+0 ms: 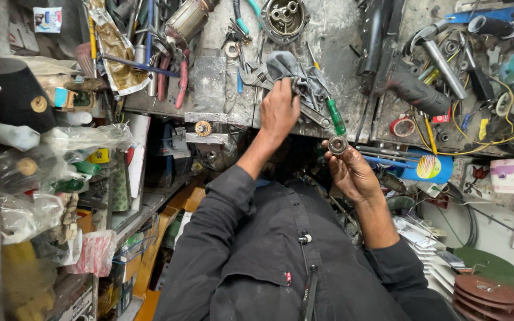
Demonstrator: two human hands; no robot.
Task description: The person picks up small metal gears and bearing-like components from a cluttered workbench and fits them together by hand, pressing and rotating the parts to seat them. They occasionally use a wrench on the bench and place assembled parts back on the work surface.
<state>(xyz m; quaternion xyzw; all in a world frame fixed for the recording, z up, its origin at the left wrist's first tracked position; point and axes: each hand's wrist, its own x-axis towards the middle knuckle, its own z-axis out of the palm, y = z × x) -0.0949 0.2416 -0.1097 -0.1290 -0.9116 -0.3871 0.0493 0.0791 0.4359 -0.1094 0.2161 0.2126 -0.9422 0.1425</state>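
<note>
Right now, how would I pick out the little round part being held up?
Start at the grimy grey metal workbench. Just off its near edge, the right hand pinches a small round metal bearing at its fingertips. Unlike the long tools around it, it is a ring.

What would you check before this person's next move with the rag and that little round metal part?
1. Left hand has hold of the grey rag: ok.
2. Right hand holds the round metal part at its fingertips: ok.
3. Rag free of the wrench beside it: cannot tell.
4. Part's surface clean: cannot tell, too small.
5. Green-handled screwdriver well back from the bench edge: not ok, it lies close to it.
</note>
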